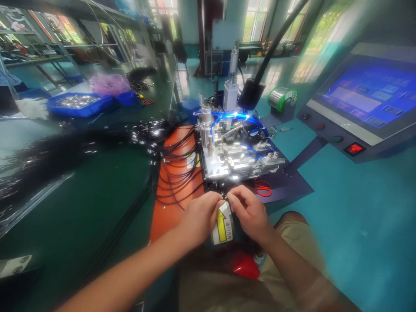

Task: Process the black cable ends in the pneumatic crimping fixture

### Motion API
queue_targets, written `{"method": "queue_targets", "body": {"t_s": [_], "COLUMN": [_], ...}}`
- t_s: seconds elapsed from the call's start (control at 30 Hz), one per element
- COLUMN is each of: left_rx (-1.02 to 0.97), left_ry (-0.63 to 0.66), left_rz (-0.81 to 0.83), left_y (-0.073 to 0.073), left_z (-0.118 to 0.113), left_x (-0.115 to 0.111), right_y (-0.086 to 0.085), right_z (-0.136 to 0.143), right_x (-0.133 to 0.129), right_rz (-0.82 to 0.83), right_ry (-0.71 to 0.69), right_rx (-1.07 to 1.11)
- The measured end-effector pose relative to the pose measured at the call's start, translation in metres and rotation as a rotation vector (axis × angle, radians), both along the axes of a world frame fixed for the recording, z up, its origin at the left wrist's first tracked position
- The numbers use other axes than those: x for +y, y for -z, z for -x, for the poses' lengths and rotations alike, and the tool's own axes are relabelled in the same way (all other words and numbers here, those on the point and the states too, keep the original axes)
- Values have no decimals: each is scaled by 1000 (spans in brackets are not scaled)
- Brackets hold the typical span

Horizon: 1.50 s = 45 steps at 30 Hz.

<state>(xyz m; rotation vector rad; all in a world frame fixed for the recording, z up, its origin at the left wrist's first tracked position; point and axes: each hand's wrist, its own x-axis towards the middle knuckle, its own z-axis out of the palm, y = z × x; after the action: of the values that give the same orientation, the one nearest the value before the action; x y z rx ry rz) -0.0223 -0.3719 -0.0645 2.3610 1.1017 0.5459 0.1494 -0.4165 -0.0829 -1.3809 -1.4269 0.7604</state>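
My left hand [203,215] and my right hand [249,211] meet just in front of the metal machine [234,160]. Their fingertips are pinched together on a tiny part between them, too small to name, with a dark bit and a metallic glint. Below the fingers is a white label [230,234] with a yellow arrow and printed characters. Black cables [177,175] lie in loops across the orange surface [162,225] left of my hands. Red-handled scissors [262,188] rest on the dark base plate beyond my right hand.
A control panel with a lit screen [370,91] stands at the right. A solder spool [279,99] sits behind the machine. Bundled black cables [81,143] cover the green table at left. Past them are a blue tray [81,110] of small metal parts and another person's gloved hand [34,107].
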Motion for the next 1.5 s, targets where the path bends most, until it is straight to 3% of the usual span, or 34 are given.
{"method": "queue_targets", "body": {"t_s": [0.13, 0.37, 0.53, 0.73, 0.87, 0.93, 1.07, 1.23, 1.5], "left_rx": [89, 115, 117, 91, 104, 115, 120, 122, 113], "left_ry": [-17, 6, 12, -1, 23, 36, 40, 55, 65], "left_rz": [-133, -210, -211, -220, -231, -231, -238, -241, -266], "left_y": [10, 12, 12, 13, 15, 15, 16, 16, 17], "left_z": [2, 2, 2, 2, 3, 3, 3, 3, 3], "left_x": [2, 1, 1, 1, 1, 1, 1, 1, 2], "right_y": [8, 9, 1, 7, 0, -3, -7, -13, -18], "right_z": [-8, -8, -1, 13, -1, -13, -28, -26, -22], "right_x": [-1, -3, -7, -10, -7, -3, 6, 8, 13], "right_rz": [152, 160, -3, -228, 2, 104, 161, 223, 222], "right_ry": [-77, -60, 36, 93, 23, 61, -53, -214, -220], "right_rx": [240, 218, -41, -249, -125, -31, 92, 152, 131]}}
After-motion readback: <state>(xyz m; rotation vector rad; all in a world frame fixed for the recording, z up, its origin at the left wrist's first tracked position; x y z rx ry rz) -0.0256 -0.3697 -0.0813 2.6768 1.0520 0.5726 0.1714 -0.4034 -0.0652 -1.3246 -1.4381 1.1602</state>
